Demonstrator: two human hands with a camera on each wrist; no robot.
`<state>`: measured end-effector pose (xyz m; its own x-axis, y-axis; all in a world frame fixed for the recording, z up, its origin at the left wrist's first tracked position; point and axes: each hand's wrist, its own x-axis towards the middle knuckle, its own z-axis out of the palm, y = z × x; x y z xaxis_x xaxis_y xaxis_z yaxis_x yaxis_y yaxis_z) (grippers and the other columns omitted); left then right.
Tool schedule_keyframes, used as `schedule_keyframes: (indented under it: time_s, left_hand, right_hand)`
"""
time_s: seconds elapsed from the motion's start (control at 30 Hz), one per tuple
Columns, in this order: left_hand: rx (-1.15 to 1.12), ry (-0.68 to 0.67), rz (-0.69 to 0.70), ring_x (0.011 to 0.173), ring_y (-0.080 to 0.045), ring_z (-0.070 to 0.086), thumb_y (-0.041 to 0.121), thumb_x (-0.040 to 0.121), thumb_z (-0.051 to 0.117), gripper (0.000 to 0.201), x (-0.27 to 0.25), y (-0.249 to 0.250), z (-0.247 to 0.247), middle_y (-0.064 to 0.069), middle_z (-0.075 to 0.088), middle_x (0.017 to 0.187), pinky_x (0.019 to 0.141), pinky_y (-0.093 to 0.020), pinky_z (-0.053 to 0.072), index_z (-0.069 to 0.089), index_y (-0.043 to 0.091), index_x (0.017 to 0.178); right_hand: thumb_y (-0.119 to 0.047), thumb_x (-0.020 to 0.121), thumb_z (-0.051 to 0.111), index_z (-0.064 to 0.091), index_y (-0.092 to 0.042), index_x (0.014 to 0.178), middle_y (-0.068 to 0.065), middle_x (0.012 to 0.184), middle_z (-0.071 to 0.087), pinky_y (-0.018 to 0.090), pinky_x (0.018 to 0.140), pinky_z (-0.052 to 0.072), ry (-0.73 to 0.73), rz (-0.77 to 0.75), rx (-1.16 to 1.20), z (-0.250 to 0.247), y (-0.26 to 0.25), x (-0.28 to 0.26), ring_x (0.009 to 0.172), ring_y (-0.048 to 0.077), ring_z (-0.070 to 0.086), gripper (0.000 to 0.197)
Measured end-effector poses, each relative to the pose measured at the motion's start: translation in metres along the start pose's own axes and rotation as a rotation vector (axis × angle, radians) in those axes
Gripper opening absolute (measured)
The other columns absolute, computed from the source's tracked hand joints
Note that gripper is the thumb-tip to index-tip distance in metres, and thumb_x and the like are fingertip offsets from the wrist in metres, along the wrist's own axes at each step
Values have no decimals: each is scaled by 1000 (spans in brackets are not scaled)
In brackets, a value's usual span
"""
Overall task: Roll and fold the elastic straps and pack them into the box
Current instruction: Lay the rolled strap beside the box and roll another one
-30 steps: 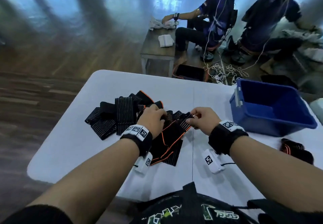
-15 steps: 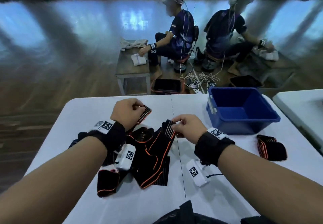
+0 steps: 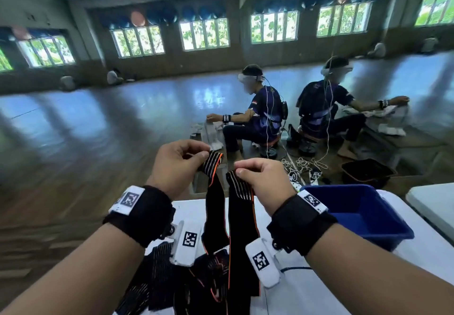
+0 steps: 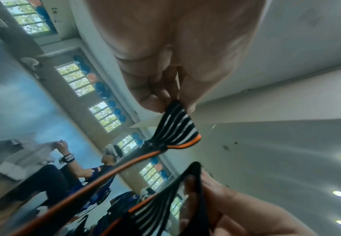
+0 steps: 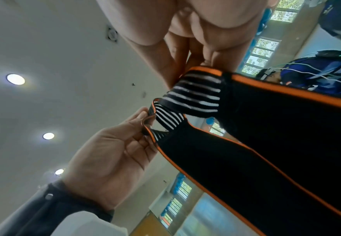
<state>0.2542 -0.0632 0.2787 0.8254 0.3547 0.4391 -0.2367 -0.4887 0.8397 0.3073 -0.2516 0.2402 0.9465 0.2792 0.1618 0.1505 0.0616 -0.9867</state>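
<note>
While my forearms block most of the white table (image 3: pixel 417 248), I can't make out how many straps sit in the dark pile (image 3: pixel 157 282) below my wrists, and the picture's bottom edge cuts it off. My left hand (image 3: pixel 177 165) pinches one striped end of the elastic strap (image 3: pixel 242 228), thumb and fingertips clamped on the fabric. My right hand (image 3: pixel 260 182) pinches the other striped end, fingers curled tight around it. Both ends are up in the air, close together but apart, and the black, orange-edged body hangs down between my wrists toward the pile. From the left wrist view, the stripes fan out just beyond my fingertips (image 4: pixel 151 103). From the right wrist view, the strap drapes wide below my fingers (image 5: pixel 165 67); whether it is one loop or two layers there, I can't tell. Just to my right sits the blue box (image 3: pixel 368 219) on the table, its near corner behind my right wrist. Beyond, two seated people (image 3: pixel 260 111) wearing headsets work at low tables, with cables (image 3: pixel 302 165) and a dark bin (image 3: pixel 366 172) on the floor.
</note>
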Motion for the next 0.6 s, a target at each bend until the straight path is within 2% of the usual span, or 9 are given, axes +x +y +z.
schedule_keyframes:
  time_s: [0.07, 0.13, 0.23, 0.33, 0.4, 0.5, 0.53, 0.6]
  left_hand:
    - [-56, -7, 27, 62, -10, 66, -1, 88, 71, 26, 1, 20, 8, 4, 72, 65, 60, -24, 56, 75, 23, 79]
    - [-116, -28, 51, 62, -10, 68, -3, 89, 69, 23, -2, 36, 19, 3, 72, 65, 58, -21, 55, 75, 18, 81]
    - [-151, -31, 60, 69, -18, 72, -1, 88, 71, 21, -8, 43, 38, -1, 75, 74, 62, -29, 58, 76, 19, 83]
    - [-200, -4, 32, 86, -32, 74, 6, 86, 75, 16, -14, 38, 59, -10, 77, 91, 77, -43, 61, 78, 21, 88]
    - [-247, 20, 11, 90, -35, 74, 5, 86, 75, 15, -20, 38, 72, -12, 77, 95, 79, -44, 61, 79, 19, 91]
    - [-253, 47, -8, 83, -24, 74, 2, 88, 73, 16, -28, 42, 88, -8, 78, 92, 72, -33, 60, 78, 15, 96]
    - [-248, 50, -7, 80, -19, 74, 2, 89, 72, 17, -31, 45, 93, -7, 78, 91, 69, -29, 59, 78, 15, 97]
    - [-244, 61, -13, 82, -19, 74, 2, 89, 72, 18, -32, 47, 101, -5, 78, 90, 73, -32, 60, 78, 16, 99]
  right_hand:
    - [3, 82, 72, 77, -15, 86, 8, 82, 75, 44, 83, 60, 33, -8, 46, -6, -15, -1, 77, 22, 70, 19]
    - [7, 81, 71, 76, -13, 83, 10, 78, 74, 52, 80, 60, 74, -5, 119, -13, -29, -2, 76, 28, 70, 21]
    - [8, 81, 71, 75, -5, 85, 15, 78, 72, 49, 77, 59, 117, -3, 201, -26, -42, -4, 73, 28, 68, 14]
    - [8, 80, 73, 73, -2, 87, 15, 78, 72, 45, 75, 59, 99, 17, 294, -40, -47, -8, 70, 26, 69, 13]
    - [9, 80, 72, 72, -3, 87, 12, 75, 71, 43, 72, 60, 83, 41, 354, -49, -47, -10, 66, 25, 68, 14]
    - [10, 82, 69, 68, -3, 88, 14, 78, 71, 43, 70, 60, 37, 85, 405, -61, -46, -12, 66, 26, 68, 15]
    - [11, 82, 69, 65, -4, 86, 14, 78, 70, 39, 66, 60, 24, 96, 407, -65, -46, -12, 66, 25, 67, 16]
    - [11, 83, 68, 60, -6, 84, 13, 78, 69, 31, 59, 59, 6, 118, 390, -73, -45, -13, 65, 22, 67, 19]
